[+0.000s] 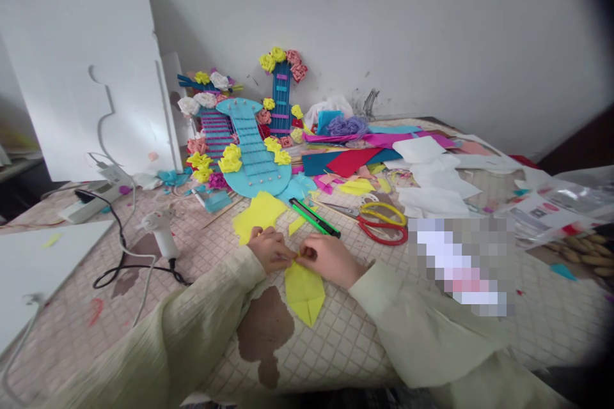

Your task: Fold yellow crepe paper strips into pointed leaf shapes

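Observation:
A creased piece of yellow paper [306,297] is pinched at its far end between my two hands, close over the table. My left hand [269,249] has its fingers closed on the paper's edge. On the other side, my right hand [330,259] curls its fingers and pinches the same end. What the fingertips do there is partly hidden. Beyond my left hand lies a larger yellow sheet [256,214]. A green and black box cutter [314,217] rests just past my hands, with scissors [384,220] with red and yellow handles to its right.
Instrument-shaped paper crafts [252,147] with paper roses stand at the back. A glue gun [160,236] with a black cord is at left, near a power strip [91,201]. Coloured sheets [352,160], white paper [434,182] and a plastic bag [561,204] lie right.

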`<state>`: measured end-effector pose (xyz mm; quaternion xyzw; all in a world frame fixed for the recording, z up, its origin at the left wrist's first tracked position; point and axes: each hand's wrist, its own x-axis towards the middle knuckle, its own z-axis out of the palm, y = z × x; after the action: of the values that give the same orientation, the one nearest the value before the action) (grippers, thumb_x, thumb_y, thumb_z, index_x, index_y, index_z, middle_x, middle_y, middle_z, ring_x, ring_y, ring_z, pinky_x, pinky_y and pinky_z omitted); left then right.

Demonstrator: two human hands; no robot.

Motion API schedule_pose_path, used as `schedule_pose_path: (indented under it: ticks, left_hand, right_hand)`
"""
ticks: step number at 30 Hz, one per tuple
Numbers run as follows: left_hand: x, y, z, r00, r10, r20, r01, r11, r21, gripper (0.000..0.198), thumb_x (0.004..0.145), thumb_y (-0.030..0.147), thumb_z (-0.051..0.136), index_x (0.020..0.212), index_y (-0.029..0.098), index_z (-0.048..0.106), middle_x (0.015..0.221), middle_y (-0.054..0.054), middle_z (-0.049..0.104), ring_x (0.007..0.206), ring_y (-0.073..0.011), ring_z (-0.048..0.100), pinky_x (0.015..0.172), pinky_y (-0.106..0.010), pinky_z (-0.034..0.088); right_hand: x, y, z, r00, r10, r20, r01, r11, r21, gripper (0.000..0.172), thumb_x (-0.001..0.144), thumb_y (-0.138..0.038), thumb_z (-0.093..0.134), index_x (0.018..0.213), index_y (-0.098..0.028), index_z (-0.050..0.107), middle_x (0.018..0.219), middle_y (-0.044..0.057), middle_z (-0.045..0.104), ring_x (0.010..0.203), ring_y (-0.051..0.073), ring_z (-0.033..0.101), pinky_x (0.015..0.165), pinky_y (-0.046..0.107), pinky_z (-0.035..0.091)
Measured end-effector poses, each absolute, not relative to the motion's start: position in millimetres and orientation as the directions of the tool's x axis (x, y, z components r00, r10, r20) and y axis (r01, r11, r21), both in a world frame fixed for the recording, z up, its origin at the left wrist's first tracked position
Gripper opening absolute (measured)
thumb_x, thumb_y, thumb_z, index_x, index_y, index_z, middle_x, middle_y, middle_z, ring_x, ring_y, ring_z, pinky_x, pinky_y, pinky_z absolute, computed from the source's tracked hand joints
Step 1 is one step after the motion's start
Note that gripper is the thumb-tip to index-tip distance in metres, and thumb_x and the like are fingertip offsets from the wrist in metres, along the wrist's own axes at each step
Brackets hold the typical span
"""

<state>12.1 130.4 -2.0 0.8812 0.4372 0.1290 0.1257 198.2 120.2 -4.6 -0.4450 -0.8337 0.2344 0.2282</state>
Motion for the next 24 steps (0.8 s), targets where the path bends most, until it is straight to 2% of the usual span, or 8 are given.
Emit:
schedule_pose_path:
  ticks: [11, 14, 18, 24]
  left_hand:
    - [12, 127, 10, 0.594, 0.804, -0.004, 0.771, -0.569, 0.286, 0.029, 0.057, 0.029, 0.067, 0.085, 0.035, 0.065, 0.065, 0.002, 0.053, 0.071, -0.0166, 0.043, 0.066, -0.029, 0.022]
    - [13, 125, 11, 0.594, 0.805, -0.018, 0.777, -0.567, 0.272, 0.033, 0.055, 0.027, 0.068, 0.088, 0.033, 0.065, 0.068, 0.002, 0.054, 0.072, -0.0169, 0.043, 0.065, -0.027, 0.023]
    - [12, 123, 10, 0.563, 0.826, 0.024, 0.785, -0.544, 0.296, 0.035, 0.056, 0.026, 0.066, 0.090, 0.031, 0.064, 0.069, 0.002, 0.054, 0.074, -0.0175, 0.043, 0.064, -0.028, 0.024]
    - [7, 110, 5, 0.512, 0.850, 0.125, 0.766, -0.518, 0.380, 0.041, 0.058, 0.030, 0.065, 0.099, 0.024, 0.061, 0.075, -0.001, 0.057, 0.077, -0.0196, 0.048, 0.066, -0.030, 0.030]
  right_hand:
    - [200, 121, -7, -0.520, 0.832, 0.194, 0.601, 0.518, -0.609, 0.007, 0.069, -0.022, 0.061, 0.068, -0.016, 0.060, 0.068, 0.000, 0.057, 0.064, 0.011, 0.052, 0.057, 0.021, 0.036]
    - [202, 121, -5, -0.502, 0.832, 0.235, 0.566, 0.522, -0.638, 0.008, 0.075, -0.020, 0.055, 0.074, -0.016, 0.061, 0.071, 0.002, 0.058, 0.066, 0.012, 0.052, 0.060, 0.022, 0.038]
    - [205, 121, -4, -0.461, 0.841, 0.284, 0.533, 0.518, -0.669, 0.020, 0.080, -0.014, 0.045, 0.090, -0.016, 0.062, 0.085, 0.005, 0.060, 0.078, 0.013, 0.054, 0.072, 0.025, 0.040]
    - [202, 115, -5, -0.509, 0.842, 0.177, 0.591, 0.492, -0.639, 0.019, 0.077, -0.023, 0.053, 0.092, -0.017, 0.063, 0.091, 0.006, 0.056, 0.079, 0.014, 0.054, 0.072, 0.025, 0.041]
